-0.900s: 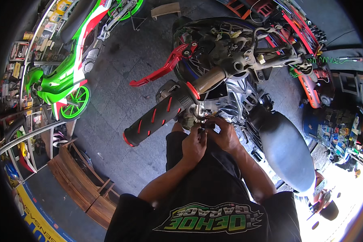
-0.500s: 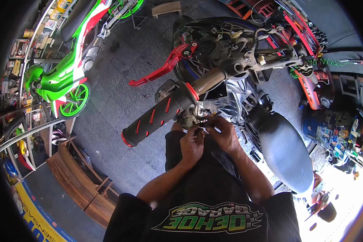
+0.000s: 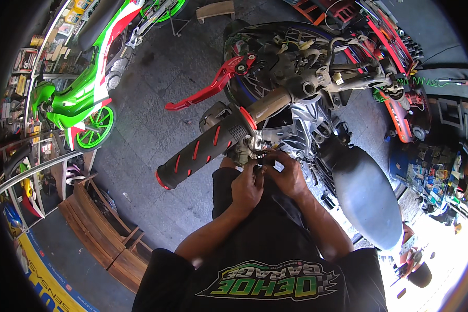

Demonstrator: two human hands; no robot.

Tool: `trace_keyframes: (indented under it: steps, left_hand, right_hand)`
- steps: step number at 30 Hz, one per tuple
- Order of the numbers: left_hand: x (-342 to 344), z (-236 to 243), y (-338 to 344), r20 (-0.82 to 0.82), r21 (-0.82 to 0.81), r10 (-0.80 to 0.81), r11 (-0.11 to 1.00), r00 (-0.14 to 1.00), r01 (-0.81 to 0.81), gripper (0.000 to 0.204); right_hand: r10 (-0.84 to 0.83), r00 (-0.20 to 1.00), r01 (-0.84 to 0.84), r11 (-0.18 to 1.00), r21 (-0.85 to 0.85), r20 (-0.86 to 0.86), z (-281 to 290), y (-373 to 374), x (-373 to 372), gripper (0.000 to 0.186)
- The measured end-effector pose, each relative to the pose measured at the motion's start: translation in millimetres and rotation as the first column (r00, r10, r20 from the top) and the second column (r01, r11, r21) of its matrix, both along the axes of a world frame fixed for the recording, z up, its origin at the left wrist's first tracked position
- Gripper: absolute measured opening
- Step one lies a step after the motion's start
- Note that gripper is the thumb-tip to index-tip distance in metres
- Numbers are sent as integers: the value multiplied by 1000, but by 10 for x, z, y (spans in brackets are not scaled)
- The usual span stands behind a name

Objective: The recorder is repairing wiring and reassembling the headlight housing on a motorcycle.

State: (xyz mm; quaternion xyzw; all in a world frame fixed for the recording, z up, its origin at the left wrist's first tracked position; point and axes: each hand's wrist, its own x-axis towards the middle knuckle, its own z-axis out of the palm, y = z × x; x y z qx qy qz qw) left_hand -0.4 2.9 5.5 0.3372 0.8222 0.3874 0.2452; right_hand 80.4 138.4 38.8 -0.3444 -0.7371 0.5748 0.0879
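Both hands meet beside a partly stripped motorcycle, just below its handlebar. My left hand has its fingers pinched together. My right hand is closed too, its fingertips almost touching the left ones. Whatever lies between them is small and dark, and I cannot make out its kind. Right behind the fingertips is a greyish metal part of the motorcycle. A black handlebar grip with red slashes juts to the left above my hands. Beyond it a red lever points left.
The motorcycle's dark seat stretches to the right of my arms. A green, white and red motorcycle stands at the far left by shelves. Wooden benches are at the lower left. Red tool racks and a parts case stand right.
My hands stay at the same spot, with only slight shifts of the fingers. The right hand's fingertips have moved a little closer to the left hand's.
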Motion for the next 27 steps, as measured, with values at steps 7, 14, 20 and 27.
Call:
trace_keyframes:
  steps: [7,14,20,27]
  left_hand:
    - [33,32,66,403,132,223,945,888,-298,16]
    - [-90,194,194,812,-179,406,857,420,-482,21]
    - [-108,112,153,903,-184,359,819,237,-543,20]
    - [-115,197,307,798,-249,461,838,388,-485,19]
  right_hand:
    - [5,1000,-3,996,-92,14,-39,12,20,20]
    - [-27,1000,26,996,-87,-14,-117,-19,84,21]
    - [-21,1000,22,995,-102,10,-148,-20,85,25]
    - [68,997,-66,997,39,-41,-186,12,114,24]
